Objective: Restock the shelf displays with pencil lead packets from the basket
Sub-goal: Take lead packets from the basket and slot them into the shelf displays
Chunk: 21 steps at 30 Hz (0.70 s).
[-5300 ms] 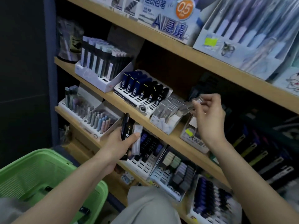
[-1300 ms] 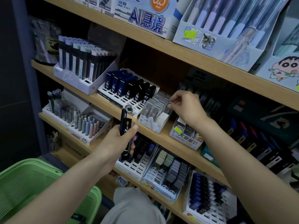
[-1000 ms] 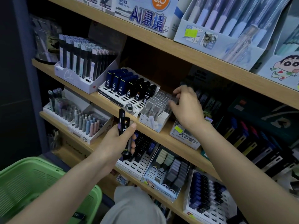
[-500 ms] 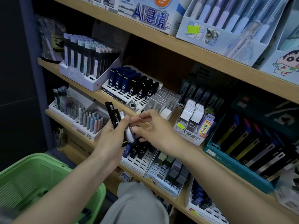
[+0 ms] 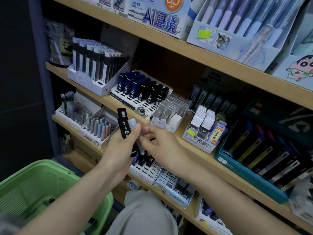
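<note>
Two slim black lead packets (image 5: 124, 128) with yellow stripes and white lettering stand fanned and tilted up-left, gripped in the left hand (image 5: 121, 150). A clear packet (image 5: 132, 122) lies against them, and the right hand (image 5: 160, 145) pinches it lower down. The green slotted basket (image 5: 55, 163) sits low at left. On the middle shelf, a white display (image 5: 145, 106) holds upright blue and black packets, with a clear-packet display (image 5: 174, 107) just beside it.

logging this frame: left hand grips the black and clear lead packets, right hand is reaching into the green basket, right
Not quite. The right hand is not in the green plastic basket; its fingers are on the black and clear lead packets that the left hand grips. The head view shows this.
</note>
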Tool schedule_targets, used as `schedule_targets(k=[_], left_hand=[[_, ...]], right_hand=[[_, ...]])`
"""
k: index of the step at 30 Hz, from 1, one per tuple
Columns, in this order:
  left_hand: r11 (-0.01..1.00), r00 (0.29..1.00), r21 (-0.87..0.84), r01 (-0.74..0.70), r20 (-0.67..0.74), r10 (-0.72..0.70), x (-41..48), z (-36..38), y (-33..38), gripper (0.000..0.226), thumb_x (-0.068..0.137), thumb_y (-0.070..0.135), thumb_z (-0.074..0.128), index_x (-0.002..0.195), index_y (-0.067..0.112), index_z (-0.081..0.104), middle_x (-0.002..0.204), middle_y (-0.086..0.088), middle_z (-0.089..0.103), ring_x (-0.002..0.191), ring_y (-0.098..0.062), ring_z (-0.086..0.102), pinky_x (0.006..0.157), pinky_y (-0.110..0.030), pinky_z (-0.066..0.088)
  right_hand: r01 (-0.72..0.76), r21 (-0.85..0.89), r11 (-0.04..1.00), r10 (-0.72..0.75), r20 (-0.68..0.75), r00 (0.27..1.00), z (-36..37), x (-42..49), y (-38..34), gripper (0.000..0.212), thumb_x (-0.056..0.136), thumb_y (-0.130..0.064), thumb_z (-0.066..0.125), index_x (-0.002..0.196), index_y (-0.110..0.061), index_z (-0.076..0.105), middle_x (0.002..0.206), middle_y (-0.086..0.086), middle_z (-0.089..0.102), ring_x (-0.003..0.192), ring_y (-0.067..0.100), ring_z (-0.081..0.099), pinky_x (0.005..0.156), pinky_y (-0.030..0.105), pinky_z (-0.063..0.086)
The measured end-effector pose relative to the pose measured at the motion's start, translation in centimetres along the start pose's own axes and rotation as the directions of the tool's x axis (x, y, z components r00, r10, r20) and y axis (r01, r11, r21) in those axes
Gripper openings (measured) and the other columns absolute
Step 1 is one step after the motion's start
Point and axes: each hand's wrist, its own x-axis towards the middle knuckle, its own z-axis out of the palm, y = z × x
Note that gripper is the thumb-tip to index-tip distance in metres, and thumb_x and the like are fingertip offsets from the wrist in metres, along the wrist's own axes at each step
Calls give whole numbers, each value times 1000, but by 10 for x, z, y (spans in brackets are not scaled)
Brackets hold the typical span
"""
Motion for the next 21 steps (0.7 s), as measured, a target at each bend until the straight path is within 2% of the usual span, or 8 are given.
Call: schedule_targets(k=[4, 7, 10, 13, 15, 17, 18, 21], left_hand=[[1000, 1000, 14, 4, -8, -4, 0, 1, 0, 20, 97, 20, 47, 95, 11, 65, 75, -3, 72, 69, -13, 69, 53, -20, 52], [999, 1000, 36, -5, -29, 6, 0, 3, -1, 18, 96, 20, 50, 96, 8, 64, 80, -8, 71, 73, -16, 69, 56, -21, 54], [1000, 1000, -13, 11, -12, -11, -3, 7, 1, 21, 97, 21, 48, 94, 7, 63, 76, -7, 73, 67, -15, 70, 52, -21, 53], [996, 999, -81, 49, 4, -49, -6, 11, 2, 24, 98, 20, 45, 93, 6, 64, 74, -5, 74, 64, -12, 71, 51, -20, 53], [992, 999, -112, 50, -11, -51, -5, 12, 2, 24, 98, 19, 45, 93, 7, 65, 80, -4, 75, 72, -11, 71, 61, -23, 57], [992, 998, -121, 37, -36, -42, -2, 11, 1, 23, 97, 19, 46, 97, 7, 66, 94, -5, 75, 89, -11, 71, 83, -27, 54], [992, 998, -126, 32, -52, -39, 0, 11, 1, 22, 96, 18, 47, 97, 7, 65, 97, -6, 74, 93, -13, 70, 89, -29, 51], [991, 995, -132, 37, -86, -49, 2, 11, 2, 17, 95, 17, 50, 91, 7, 63, 88, -7, 73, 92, -17, 71, 84, -28, 55]], right_hand=[[32, -28, 999, -33, -11, 999, 1, -5, -1, 17, 96, -16, 52, 112, -16, 59, 89, -3, 65, 75, 4, 61, 68, 9, 47], [35, -68, 997, -37, -34, 999, 1, -7, 0, 18, 91, -21, 63, 108, -16, 60, 90, 2, 70, 76, 9, 65, 66, 16, 53], [17, -88, 996, -24, -80, 996, -2, -6, 1, 15, 92, -22, 62, 103, -13, 58, 88, 5, 72, 77, 11, 67, 72, 27, 55], [-27, 24, 999, 30, -124, 992, -8, -6, 1, 7, 96, -24, 55, 97, -21, 49, 88, 5, 71, 76, 12, 69, 70, 32, 59], [-56, 132, 990, 74, -136, 988, -16, -5, 2, 7, 98, -23, 50, 94, -24, 44, 90, 3, 70, 78, 10, 69, 72, 30, 59], [-64, 151, 986, 91, -178, 980, -28, -1, 5, 7, 97, -24, 49, 91, -25, 44, 98, -2, 66, 89, 8, 66, 82, 29, 55], [-71, 144, 987, 102, -221, 970, -36, 2, 9, 7, 95, -25, 51, 90, -25, 45, 99, -5, 62, 93, 8, 62, 84, 28, 53], [-90, 248, 965, 173, -335, 926, -63, 9, 17, 15, 92, -18, 59, 94, -24, 46, 93, -6, 55, 88, 11, 57, 73, 19, 45]])
